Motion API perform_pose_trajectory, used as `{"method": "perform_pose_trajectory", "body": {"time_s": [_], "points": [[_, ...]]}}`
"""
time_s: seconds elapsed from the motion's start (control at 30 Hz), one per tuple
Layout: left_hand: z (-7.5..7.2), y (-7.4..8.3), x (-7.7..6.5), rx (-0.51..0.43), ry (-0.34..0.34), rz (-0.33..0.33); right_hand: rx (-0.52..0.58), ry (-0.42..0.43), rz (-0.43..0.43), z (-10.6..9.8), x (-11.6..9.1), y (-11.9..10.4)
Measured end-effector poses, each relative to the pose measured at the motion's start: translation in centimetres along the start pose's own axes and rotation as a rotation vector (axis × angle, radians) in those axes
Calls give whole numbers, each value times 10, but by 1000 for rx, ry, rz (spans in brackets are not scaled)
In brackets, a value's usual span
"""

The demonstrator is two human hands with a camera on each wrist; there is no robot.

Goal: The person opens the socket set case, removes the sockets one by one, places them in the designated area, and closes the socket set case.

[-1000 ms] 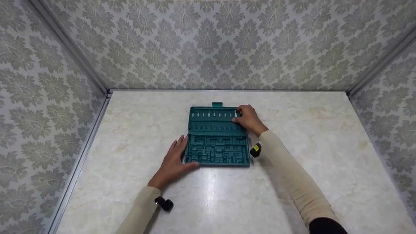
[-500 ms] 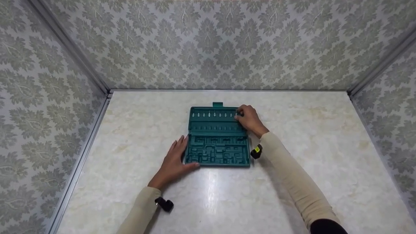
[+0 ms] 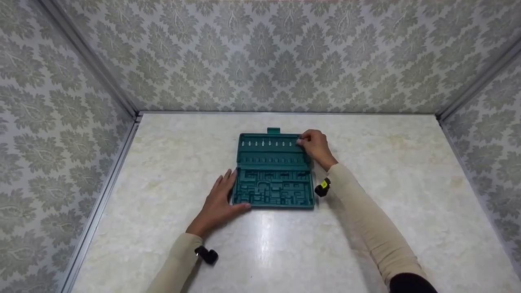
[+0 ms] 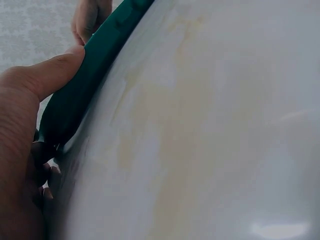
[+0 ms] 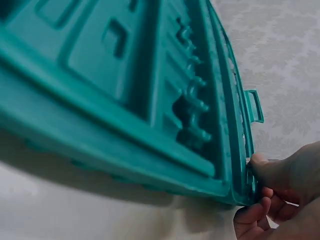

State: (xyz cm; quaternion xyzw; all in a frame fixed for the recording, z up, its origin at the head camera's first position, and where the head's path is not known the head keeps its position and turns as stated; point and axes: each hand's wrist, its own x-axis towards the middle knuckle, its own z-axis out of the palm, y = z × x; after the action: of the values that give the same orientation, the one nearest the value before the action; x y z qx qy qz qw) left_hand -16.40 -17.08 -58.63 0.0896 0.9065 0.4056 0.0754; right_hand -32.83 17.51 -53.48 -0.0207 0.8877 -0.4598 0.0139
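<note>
A green plastic tool case [image 3: 275, 188] lies unfolded on the table, its molded tray nearest me and its lid [image 3: 268, 156] laid back behind. A row of small silver screwdriver bits [image 3: 263, 143] stands in the lid. At the right end of that row, my right hand [image 3: 318, 147] pinches the last bit, which the fingers mostly hide. In the right wrist view, the thumb [image 5: 267, 167] is at the lid's corner. My left hand [image 3: 220, 203] rests against the case's near left corner, fingers extended along the side; its thumb [image 4: 60, 70] lies on the front edge.
The case stands on a pale marbled tabletop [image 3: 163, 171]. A latch tab [image 3: 273, 130] sticks out from the lid's far edge. Patterned walls [image 3: 260, 53] rise behind and at both sides. Each wrist wears a small black camera [image 3: 206, 255].
My right fingers have closed over the rightmost bit, which stood visible earlier, and shifted slightly to the right and up. The left hand and the case stay nearly still.
</note>
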Motion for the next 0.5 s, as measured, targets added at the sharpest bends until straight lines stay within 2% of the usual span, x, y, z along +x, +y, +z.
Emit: {"method": "perform_pose_trajectory", "body": {"time_s": [0.17,0.3,0.4,0.5], "points": [[1,-1,-1,-10,-3,0,109,67,31,-16,0,1],[2,-1,-1,-7,-6,0,184,75,29,-32,-7,6],[2,-1,-1,-3,-4,-4,220,79,8,-41,-15,14],[1,-1,-1,2,-2,-6,230,119,-24,-47,-23,25]]}}
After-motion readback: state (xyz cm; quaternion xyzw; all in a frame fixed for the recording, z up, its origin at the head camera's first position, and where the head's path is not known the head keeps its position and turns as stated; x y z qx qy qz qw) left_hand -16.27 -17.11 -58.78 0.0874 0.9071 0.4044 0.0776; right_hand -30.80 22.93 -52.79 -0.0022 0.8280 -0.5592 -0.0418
